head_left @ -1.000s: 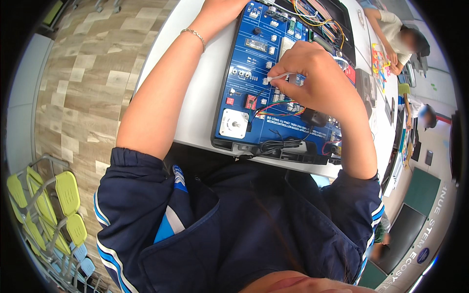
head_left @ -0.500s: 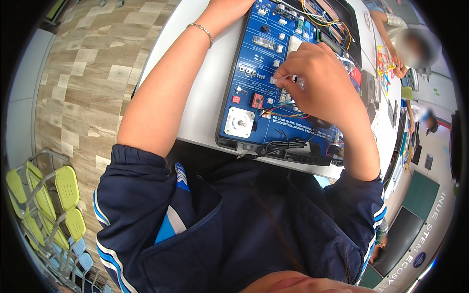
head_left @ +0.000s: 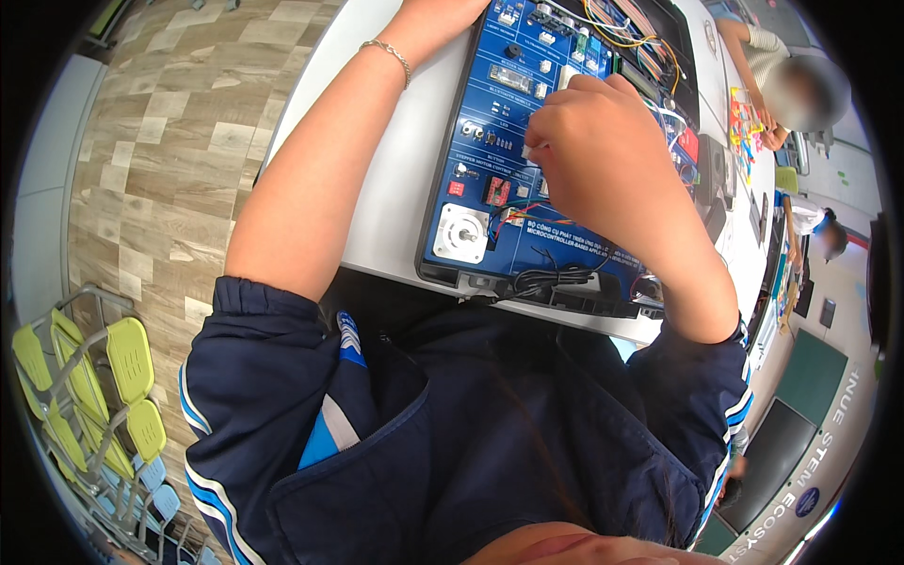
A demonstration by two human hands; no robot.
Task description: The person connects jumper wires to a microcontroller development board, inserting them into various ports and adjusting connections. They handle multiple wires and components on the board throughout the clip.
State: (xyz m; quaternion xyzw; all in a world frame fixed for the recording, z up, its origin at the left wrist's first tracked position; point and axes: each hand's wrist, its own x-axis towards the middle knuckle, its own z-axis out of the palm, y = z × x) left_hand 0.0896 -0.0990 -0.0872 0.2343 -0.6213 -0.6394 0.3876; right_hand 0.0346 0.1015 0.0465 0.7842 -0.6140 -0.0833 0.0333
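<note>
A blue electronics training board [head_left: 443, 174] with several small modules lies in a black case on the white table. Over its middle my right hand [head_left: 598, 141] is closed in a pinch on a small white connector plug [head_left: 529, 153], close beside the row of push buttons [head_left: 487, 137]. The fingers hide most of the plug, so whether it sits in a socket cannot be told. My left hand [head_left: 444, 13] reaches to the board's far left edge; its fingers are cut off by the top of the picture. A square stepper motor [head_left: 460, 234] sits at the board's near left corner.
Black cable [head_left: 556, 280] lies coiled along the case's near edge. Coloured jumper wires [head_left: 640, 56] fill the case's far right part. Another person [head_left: 753, 56] sits across to the right. Green chairs [head_left: 127, 358] stand on the floor at left.
My right hand has turned and lowered slightly over the board, hiding more of the white connector plug. The left arm has stayed in place.
</note>
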